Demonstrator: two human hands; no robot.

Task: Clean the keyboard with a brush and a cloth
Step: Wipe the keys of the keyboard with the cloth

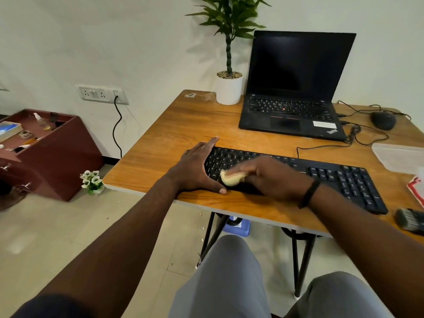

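A black keyboard (339,177) lies across the front of the wooden table (174,134). My left hand (197,168) presses flat against the keyboard's left end, fingers spread, thumb along its front edge. My right hand (270,177) is over the left half of the keys, shut on a wadded pale yellow cloth (231,177) that touches the lower left keys. This hand is motion-blurred. A dark brush (410,220) with grey bristles lies on the table at the right edge of view, apart from both hands.
An open black laptop (296,92) stands behind the keyboard, a white potted plant (229,88) to its left, a black mouse (383,120) with cables to its right. A clear plastic lid (399,157) sits far right. A maroon cabinet (46,152) stands on the floor at left.
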